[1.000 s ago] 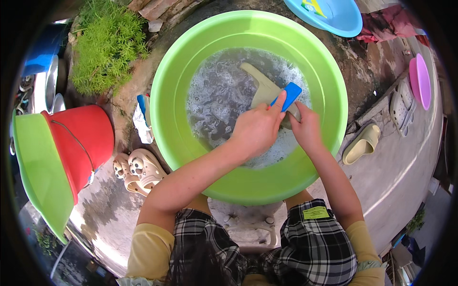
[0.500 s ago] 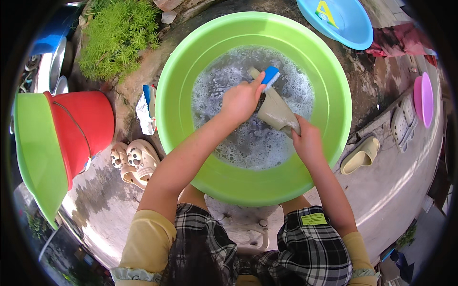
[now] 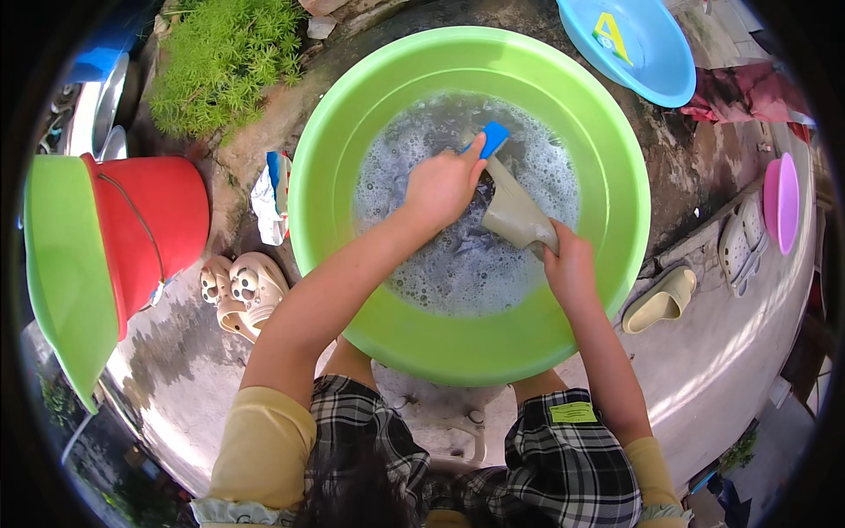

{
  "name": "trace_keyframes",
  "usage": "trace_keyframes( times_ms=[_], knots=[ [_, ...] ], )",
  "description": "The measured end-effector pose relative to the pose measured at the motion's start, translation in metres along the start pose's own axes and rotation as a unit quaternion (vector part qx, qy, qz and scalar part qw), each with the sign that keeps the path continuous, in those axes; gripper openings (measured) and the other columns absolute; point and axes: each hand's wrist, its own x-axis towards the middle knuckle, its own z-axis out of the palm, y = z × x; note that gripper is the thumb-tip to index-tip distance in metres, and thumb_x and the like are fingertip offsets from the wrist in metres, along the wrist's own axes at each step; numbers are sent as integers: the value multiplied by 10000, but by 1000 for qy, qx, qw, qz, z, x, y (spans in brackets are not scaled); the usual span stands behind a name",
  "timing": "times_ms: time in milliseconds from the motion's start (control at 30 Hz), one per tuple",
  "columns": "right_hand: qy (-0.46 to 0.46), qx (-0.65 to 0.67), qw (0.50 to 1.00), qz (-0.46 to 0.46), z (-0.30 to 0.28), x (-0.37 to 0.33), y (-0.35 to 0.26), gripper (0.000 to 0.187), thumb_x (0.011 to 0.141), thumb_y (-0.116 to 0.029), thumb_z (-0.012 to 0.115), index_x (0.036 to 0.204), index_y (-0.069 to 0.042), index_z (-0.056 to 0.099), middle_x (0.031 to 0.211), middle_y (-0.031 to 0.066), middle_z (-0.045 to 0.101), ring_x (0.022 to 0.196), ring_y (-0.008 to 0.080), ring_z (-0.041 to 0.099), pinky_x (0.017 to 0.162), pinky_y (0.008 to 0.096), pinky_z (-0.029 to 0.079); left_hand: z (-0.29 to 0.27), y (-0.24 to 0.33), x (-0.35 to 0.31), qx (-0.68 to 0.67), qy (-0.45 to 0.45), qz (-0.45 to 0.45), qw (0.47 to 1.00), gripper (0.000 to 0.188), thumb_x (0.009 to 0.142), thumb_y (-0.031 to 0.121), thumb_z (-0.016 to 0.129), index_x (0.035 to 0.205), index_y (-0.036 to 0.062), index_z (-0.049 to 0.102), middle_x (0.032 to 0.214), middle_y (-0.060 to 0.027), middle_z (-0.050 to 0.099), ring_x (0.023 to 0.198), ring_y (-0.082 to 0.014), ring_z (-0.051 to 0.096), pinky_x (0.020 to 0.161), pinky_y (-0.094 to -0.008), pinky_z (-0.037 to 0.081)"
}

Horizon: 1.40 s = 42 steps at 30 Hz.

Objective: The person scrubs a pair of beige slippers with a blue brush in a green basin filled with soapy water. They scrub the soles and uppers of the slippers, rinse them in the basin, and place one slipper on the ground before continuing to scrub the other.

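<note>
My left hand is closed around a blue scrubbing brush, its head against the far part of a beige slipper. The bristles are hidden from here. My right hand grips the slipper at its near right end, fingers partly out of sight behind it. The slipper is tilted over a large green basin of foamy grey water. Something dark shows in the water just left of the slipper, too unclear to name.
A matching slipper and grey clogs lie to the right, near a pink basin. Beige clogs, a torn packet and a red bucket are left. A blue basin stands far right.
The brush has turned so its bristles no longer show, and it has slid slightly left along the slipper. The slipper has shifted a little right. Both hands keep their hold.
</note>
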Motion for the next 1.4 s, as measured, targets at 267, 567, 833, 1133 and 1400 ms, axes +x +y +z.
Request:
trace_keyframes(
  times_ms=[267, 567, 833, 1133, 1400],
  knots=[
    [-4, 9, 1000, 0, 2, -1, -11, 375, 801, -25, 640, 1173, 9, 606, 949, 259, 665, 880, 422, 658, 764, 443, 520, -4, -20, 10, 16, 7, -57, 998, 414, 955, 333, 562, 1349, 207, 571, 719, -149, 614, 620, -362, 613, 566, -461, 494],
    [3, 30, 999, 33, 2, -1, -6, 338, 829, -52, 644, 1157, 20, 609, 937, 263, 661, 877, 423, 657, 764, 423, 516, 0, -12, 4, -45, 10, -38, 998, 415, 966, 366, 530, 1327, 166, 575, 728, -161, 663, 659, -342, 654, 583, -476, 514],
    [23, 37, 998, 49, 8, -3, 11, 297, 853, -82, 642, 1135, 10, 627, 920, 247, 672, 838, 375, 680, 742, 405, 520, -7, 14, -15, -48, -59, -16, 997, 407, 958, 344, 543, 1339, 203, 566, 762, -186, 649, 736, -362, 662, 658, -485, 526],
    [103, 92, 989, 49, -3, 6, -21, 358, 825, -147, 689, 1161, -39, 629, 914, 225, 672, 810, 376, 672, 722, 406, 526, -6, -77, 1, 13, -14, -198, 980, 369, 951, 279, 557, 1285, 134, 615, 900, -188, 691, 891, -378, 664, 759, -469, 529],
    [102, 69, 991, 57, 0, 9, -16, 352, 813, -165, 689, 1136, -35, 637, 858, 223, 674, 769, 375, 677, 676, 416, 527, -38, 63, -39, -212, -22, 3, 977, 392, 963, 207, 565, 1347, 125, 568, 845, -185, 660, 680, -327, 644, 637, -393, 518]
  ],
)
